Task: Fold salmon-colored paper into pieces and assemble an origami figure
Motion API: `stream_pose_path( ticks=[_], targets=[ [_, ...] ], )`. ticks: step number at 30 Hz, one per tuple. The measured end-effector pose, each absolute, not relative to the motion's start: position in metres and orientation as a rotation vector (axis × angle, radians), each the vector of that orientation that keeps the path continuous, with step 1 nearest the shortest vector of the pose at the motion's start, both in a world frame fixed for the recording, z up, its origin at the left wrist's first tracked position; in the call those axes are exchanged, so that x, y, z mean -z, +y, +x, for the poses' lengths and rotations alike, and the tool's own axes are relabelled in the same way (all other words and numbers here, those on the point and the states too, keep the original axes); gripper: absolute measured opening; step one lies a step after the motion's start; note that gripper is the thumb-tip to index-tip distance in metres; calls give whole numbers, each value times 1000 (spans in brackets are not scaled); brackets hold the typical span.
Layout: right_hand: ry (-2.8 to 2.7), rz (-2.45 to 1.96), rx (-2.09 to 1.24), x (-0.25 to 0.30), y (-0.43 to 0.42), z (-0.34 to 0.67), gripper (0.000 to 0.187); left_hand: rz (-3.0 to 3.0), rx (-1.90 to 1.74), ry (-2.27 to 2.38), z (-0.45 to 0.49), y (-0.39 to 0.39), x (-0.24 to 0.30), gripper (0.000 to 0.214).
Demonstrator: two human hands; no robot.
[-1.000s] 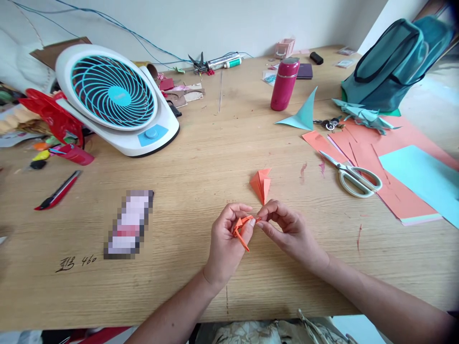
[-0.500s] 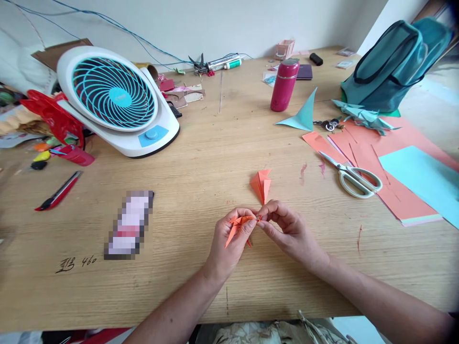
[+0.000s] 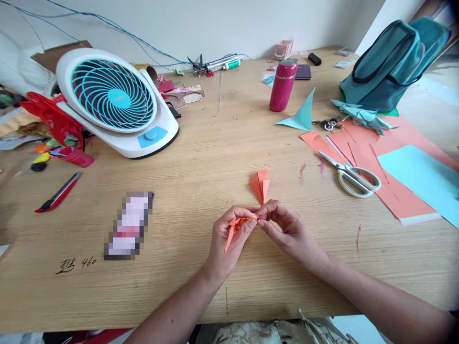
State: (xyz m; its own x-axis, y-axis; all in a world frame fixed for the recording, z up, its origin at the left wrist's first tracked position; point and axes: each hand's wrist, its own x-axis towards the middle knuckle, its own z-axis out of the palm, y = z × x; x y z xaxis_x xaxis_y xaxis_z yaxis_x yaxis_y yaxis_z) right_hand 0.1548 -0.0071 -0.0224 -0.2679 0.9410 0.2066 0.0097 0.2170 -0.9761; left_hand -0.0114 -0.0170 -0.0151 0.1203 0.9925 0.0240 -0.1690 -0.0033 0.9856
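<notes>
Between thumb and fingers, my left hand (image 3: 229,239) holds a small folded orange paper figure (image 3: 233,228) with pointed ends, one of them hanging down toward the wrist. At the figure's right end, my right hand (image 3: 287,229) pinches a narrow tip with thumb and index finger. The fingertips of both hands nearly meet, and they hide the middle of the figure. Just beyond them on the wooden table lies a second folded orange paper piece (image 3: 260,185), fan-like in shape.
White-handled scissors (image 3: 358,179) rest on orange paper sheets (image 3: 405,200) at the right. A folded blue paper (image 3: 301,114) and a pink flask (image 3: 283,86) stand farther back. To the left are a fan (image 3: 118,98), a red cutter (image 3: 59,191) and a blurred-out phone (image 3: 129,224).
The orange figure has turned slightly in my left hand, and a point that showed below the thumb is now hidden. Both hands keep their grip in nearly the same place.
</notes>
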Motion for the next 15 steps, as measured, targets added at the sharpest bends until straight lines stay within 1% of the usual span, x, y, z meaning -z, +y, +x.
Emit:
stream_pose_path(
  ticks=[2, 6, 8, 11, 13, 15],
  targets=[
    [-1530, -930, -1220, 21, -7, 154, 1, 1185, -1220, 1002, -11, -16, 15, 13],
    [-1551, -924, -1226, 20, -8, 154, 2, 1123, -1220, 978, -9, -15, 17, 17],
    [-1572, -921, -1218, 20, -9, 154, 8, 1013, -1220, 950, -7, -14, 18, 18],
    [-1566, -949, -1157, 23, -8, 156, 22, 789, -1230, 940, -7, -12, 17, 21],
    [-1545, -979, -1131, 25, -7, 158, 23, 654, -1225, 938, -7, -11, 16, 23],
    [-1532, -994, -1141, 26, -4, 159, 20, 595, -1213, 928, -8, -10, 14, 25]
  ],
)
